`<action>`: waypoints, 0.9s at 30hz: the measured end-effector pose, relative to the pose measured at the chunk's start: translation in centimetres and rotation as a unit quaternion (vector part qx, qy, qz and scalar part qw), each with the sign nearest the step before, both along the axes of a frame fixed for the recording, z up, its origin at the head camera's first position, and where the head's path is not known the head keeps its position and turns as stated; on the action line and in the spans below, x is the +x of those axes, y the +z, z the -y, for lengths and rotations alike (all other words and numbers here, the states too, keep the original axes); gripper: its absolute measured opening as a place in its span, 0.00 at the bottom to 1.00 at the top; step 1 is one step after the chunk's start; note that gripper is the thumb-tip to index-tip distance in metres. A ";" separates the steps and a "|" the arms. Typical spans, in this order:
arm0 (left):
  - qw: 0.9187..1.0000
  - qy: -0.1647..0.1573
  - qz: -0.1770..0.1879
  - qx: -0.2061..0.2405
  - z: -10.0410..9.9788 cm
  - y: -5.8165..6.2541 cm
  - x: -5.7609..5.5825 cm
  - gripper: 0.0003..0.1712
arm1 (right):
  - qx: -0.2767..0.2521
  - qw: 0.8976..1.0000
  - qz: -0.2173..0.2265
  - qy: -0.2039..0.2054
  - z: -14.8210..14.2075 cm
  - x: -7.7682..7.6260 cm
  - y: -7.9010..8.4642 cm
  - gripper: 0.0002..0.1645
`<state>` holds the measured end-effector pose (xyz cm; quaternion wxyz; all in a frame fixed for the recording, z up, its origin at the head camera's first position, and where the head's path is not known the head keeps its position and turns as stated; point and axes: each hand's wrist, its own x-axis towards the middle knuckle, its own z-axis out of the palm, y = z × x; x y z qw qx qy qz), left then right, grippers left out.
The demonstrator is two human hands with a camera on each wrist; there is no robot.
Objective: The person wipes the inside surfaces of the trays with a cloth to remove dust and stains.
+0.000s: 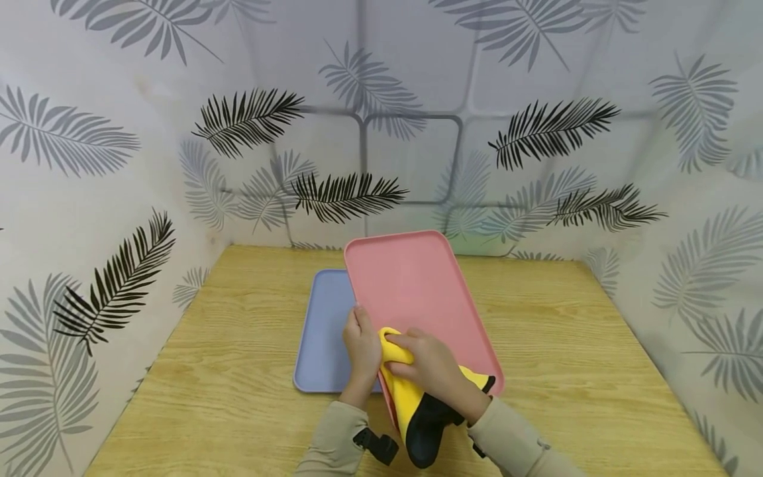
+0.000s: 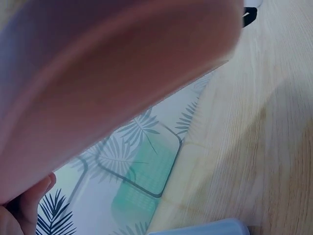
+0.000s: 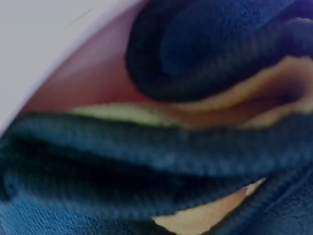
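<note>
A pink tray (image 1: 411, 278) is held up at a tilt above the table, partly covering a blue tray (image 1: 322, 338). My left hand (image 1: 363, 348) grips the pink tray by its left edge. In the left wrist view the tray's underside (image 2: 127, 73) fills the top, with fingertips at the lower left. My right hand (image 1: 432, 368) pinches a yellow cloth with a dark side (image 1: 408, 401) against the tray's near left part, close to my left hand. Dark folds of the cloth (image 3: 146, 147) fill most of the right wrist view, hiding the fingers there.
The blue tray lies flat on the wood-grain table (image 1: 554, 358). A leaf-patterned cloth backdrop (image 1: 417, 165) rises behind the table and along both sides.
</note>
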<state>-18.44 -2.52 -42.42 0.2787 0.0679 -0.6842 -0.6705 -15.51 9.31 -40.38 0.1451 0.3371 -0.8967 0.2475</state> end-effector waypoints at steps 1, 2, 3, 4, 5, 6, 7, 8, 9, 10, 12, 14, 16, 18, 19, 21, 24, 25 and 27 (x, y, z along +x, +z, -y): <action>1.000 0.001 0.001 0.001 0.0 0.0 0.0 0.19 | 0.006 1.000 -0.006 -0.008 0.0 0.0 0.0 0.22; 1.000 0.002 0.001 0.000 0.0 0.0 0.0 0.19 | 0.012 1.000 -0.012 -0.016 0.0 0.1 0.0 0.22; 1.000 0.002 0.000 -0.002 0.0 0.0 0.0 0.19 | 0.017 0.999 -0.016 -0.024 0.0 0.1 0.1 0.22; 1.000 0.001 -0.001 -0.003 0.0 0.0 -0.1 0.19 | 0.022 0.999 -0.021 -0.031 0.0 0.1 0.1 0.22; 1.000 -0.001 -0.001 -0.005 0.0 0.0 -0.1 0.19 | 0.026 0.999 -0.022 -0.038 -0.1 0.1 0.1 0.22; 1.000 -0.001 -0.002 -0.008 0.0 -0.1 -0.1 0.19 | 0.030 0.998 -0.022 -0.046 -0.2 0.1 0.1 0.22; 1.000 -0.002 -0.003 -0.010 0.0 -0.1 -0.1 0.19 | 0.032 0.998 -0.019 -0.052 -0.3 0.0 0.1 0.22; 1.000 -0.001 -0.004 -0.012 0.0 -0.1 -0.2 0.19 | 0.035 0.998 -0.013 -0.058 -0.4 -0.1 0.1 0.22; 1.000 -0.001 -0.005 -0.013 0.0 -0.2 -0.2 0.20 | 0.036 0.997 -0.007 -0.064 -0.6 -0.2 0.1 0.22; 1.000 0.000 -0.007 -0.014 0.0 -0.2 -0.2 0.20 | 0.037 0.997 0.000 -0.071 -0.8 -0.3 0.1 0.22; 1.000 0.006 -0.008 -0.014 0.0 -0.1 -0.2 0.20 | 0.040 0.995 0.014 -0.088 -1.2 -0.6 0.2 0.22; 1.000 0.013 -0.010 -0.013 0.0 -0.1 -0.2 0.19 | 0.041 0.993 0.026 -0.103 -1.8 -1.0 0.2 0.22; 1.000 0.018 -0.012 -0.011 0.0 0.0 -0.2 0.19 | 0.041 0.992 0.039 -0.116 -2.5 -1.5 0.2 0.23; 1.000 0.024 -0.013 -0.013 0.1 0.0 -0.3 0.19 | 0.044 0.990 0.049 -0.124 -3.2 -1.9 0.0 0.23; 0.999 0.026 -0.013 -0.014 0.1 0.0 -0.3 0.18 | 0.046 0.989 0.053 -0.128 -3.6 -2.1 0.0 0.23; 0.999 0.028 -0.013 -0.015 0.1 0.0 -0.3 0.18 | 0.054 0.987 0.060 -0.136 -4.4 -2.5 -0.2 0.23; 0.999 0.030 -0.013 -0.021 0.2 0.1 -0.2 0.18 | 0.067 0.984 0.060 -0.152 -5.5 -3.0 -0.6 0.22; 0.999 0.028 -0.014 -0.020 0.3 0.2 -0.2 0.18 | 0.069 0.983 0.062 -0.158 -5.9 -3.2 -0.7 0.22; 0.999 0.023 -0.014 -0.020 0.4 0.3 -0.1 0.18 | 0.072 0.981 0.067 -0.167 -6.5 -3.4 -0.9 0.22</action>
